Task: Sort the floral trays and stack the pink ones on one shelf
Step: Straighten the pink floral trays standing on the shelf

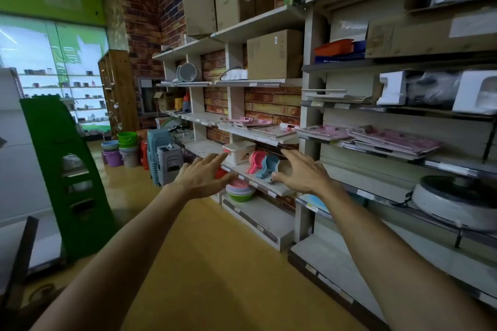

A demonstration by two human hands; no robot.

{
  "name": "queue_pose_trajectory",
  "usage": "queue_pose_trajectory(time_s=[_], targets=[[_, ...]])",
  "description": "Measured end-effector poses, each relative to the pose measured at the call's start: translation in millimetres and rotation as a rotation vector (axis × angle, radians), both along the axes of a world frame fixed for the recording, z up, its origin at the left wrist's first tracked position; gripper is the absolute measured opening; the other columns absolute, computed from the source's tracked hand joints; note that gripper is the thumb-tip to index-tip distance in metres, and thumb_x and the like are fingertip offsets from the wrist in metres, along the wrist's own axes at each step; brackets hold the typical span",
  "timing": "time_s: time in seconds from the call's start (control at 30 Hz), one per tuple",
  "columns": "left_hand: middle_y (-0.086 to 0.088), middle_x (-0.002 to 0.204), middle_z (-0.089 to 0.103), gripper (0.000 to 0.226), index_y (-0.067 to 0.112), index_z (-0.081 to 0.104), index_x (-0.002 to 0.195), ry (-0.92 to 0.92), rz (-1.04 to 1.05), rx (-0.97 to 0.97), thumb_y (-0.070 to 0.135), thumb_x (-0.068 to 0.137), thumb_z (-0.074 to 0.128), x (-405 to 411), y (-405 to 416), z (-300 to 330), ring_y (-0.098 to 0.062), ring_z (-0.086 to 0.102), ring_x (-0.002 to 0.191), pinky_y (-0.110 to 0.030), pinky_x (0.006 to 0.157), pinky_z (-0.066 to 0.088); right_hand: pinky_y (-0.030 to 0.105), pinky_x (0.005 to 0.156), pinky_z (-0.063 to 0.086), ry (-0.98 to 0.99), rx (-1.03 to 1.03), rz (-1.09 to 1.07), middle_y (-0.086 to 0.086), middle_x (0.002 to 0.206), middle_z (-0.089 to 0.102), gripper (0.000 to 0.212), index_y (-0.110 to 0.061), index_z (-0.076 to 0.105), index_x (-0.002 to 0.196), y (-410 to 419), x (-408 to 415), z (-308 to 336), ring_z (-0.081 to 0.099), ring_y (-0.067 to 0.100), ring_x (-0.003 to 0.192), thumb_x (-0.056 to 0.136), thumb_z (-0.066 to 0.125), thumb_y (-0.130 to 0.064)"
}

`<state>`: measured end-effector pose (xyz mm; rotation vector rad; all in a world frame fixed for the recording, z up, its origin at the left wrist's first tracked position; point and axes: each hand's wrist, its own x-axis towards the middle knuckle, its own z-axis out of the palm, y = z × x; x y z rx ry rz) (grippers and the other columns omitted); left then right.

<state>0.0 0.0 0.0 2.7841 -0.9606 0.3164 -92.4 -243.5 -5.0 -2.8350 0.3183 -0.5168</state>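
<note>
While both arms reach toward the shelving, nothing is yet held. Head view: left hand (pixel 200 173) and right hand (pixel 304 170), fingers spread apart, empty. Pink floral flat plastic trays (pixel 395 140) lie scattered along the pale middle shelf (pixel 271 140), above the hands. Step judged: approach. Next: lift reach, grip one tray's edges.
</note>
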Motion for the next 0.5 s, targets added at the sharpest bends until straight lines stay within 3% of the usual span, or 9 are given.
queue_pose_trajectory(time_s=[0.13, 0.3, 0.5], targets=[[-0.002, 0.161, 0.021, 0.110, 0.037, 0.011, 0.152, 0.033, 0.039, -0.052, 0.095, 0.059, 0.007, 4.1, -8.1, -6.8, -0.033, 0.027, 0.144, -0.059, 0.111, 0.026, 0.053, 0.112, 0.030, 0.003, 0.027, -0.012, 0.000, 0.161, 0.024, 0.085, -0.026, 0.019, 0.153, -19.3, 7.6, -1.9, 0.030, 0.028, 0.144, 0.085, 0.055, -0.062], [-0.005, 0.158, 0.028, 0.082, 0.037, 0.015, 0.151, 0.048, 0.065, -0.128, 0.080, 0.082, 0.026, 7.9, -28.0, -26.7, -0.032, 0.035, 0.139, -0.057, 0.107, 0.034, 0.050, 0.107, 0.038, 0.008, 0.035, 0.010, 0.001, 0.159, 0.028, 0.083, -0.027, 0.020, 0.152, -41.5, 26.7, -18.6, 0.035, 0.029, 0.141, 0.085, 0.054, -0.063], [-0.004, 0.158, 0.028, 0.082, 0.042, 0.016, 0.150, 0.067, 0.085, -0.149, 0.082, 0.080, 0.024, 42.3, -40.9, -34.3, -0.032, 0.036, 0.139, -0.057, 0.108, 0.034, 0.051, 0.110, 0.035, 0.034, 0.025, 0.032, 0.001, 0.159, 0.028, 0.082, -0.028, 0.022, 0.152, -59.5, 65.4, -33.4, 0.034, 0.029, 0.141, 0.084, 0.053, -0.062]])
